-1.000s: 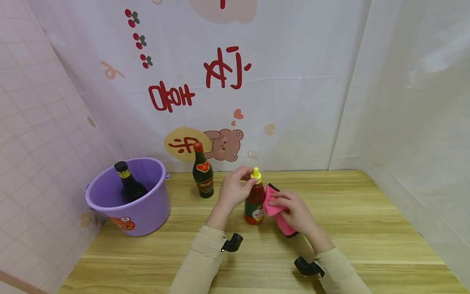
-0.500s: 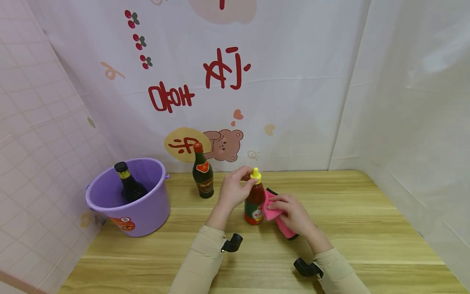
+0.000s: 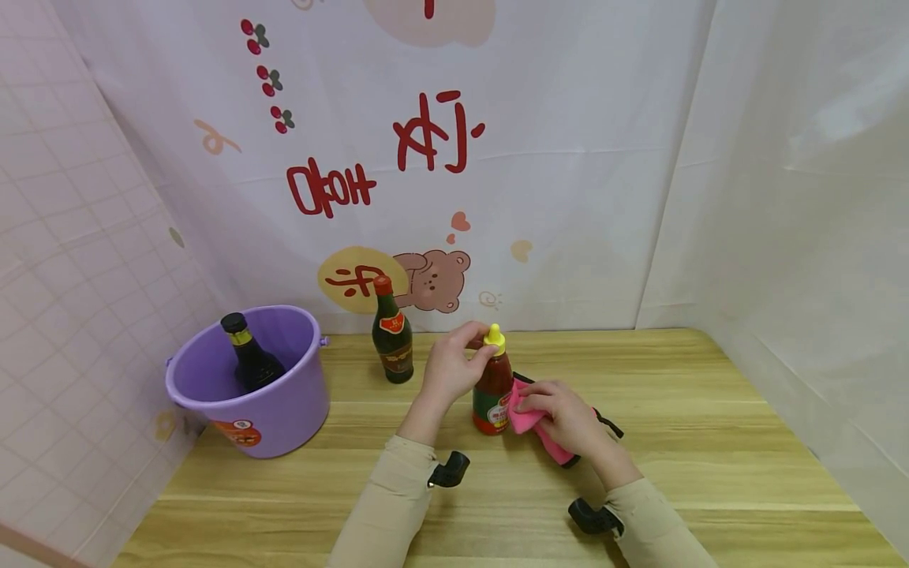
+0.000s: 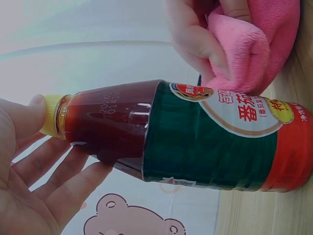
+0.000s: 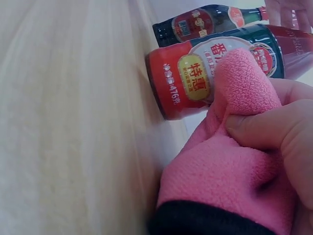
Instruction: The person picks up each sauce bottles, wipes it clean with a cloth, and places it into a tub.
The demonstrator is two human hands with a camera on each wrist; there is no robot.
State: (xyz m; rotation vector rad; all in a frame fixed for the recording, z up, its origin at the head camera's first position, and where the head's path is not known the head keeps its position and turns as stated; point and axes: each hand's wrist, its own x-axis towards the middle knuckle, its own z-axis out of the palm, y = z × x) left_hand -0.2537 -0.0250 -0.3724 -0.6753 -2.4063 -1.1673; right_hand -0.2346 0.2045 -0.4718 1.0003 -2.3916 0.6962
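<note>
A red sauce bottle (image 3: 490, 394) with a green label and yellow cap (image 3: 495, 339) stands upright on the table. The left hand (image 3: 454, 361) pinches the cap between thumb and fingers; in the left wrist view, that hand (image 4: 49, 166) has its other fingers spread along the bottle's neck. The right hand (image 3: 571, 418) grips a bunched pink cloth (image 3: 524, 410) with black edging, held against the bottle's right side. In the right wrist view, the thumb presses into the cloth (image 5: 239, 166), a fold of which overlaps the label of the bottle (image 5: 195, 78).
A purple bucket (image 3: 291, 418) at the left holds a dark bottle (image 3: 256, 367) with a black cap, leaning. Between bucket and sauce bottle, a green bottle (image 3: 394, 343) with a red cap stands near the table's back edge. A printed white curtain (image 3: 568, 197) hangs behind.
The right hand and the pink cloth have moved slightly down along the sauce bottle, toward the person. The left hand and the bottle have stayed in place.
</note>
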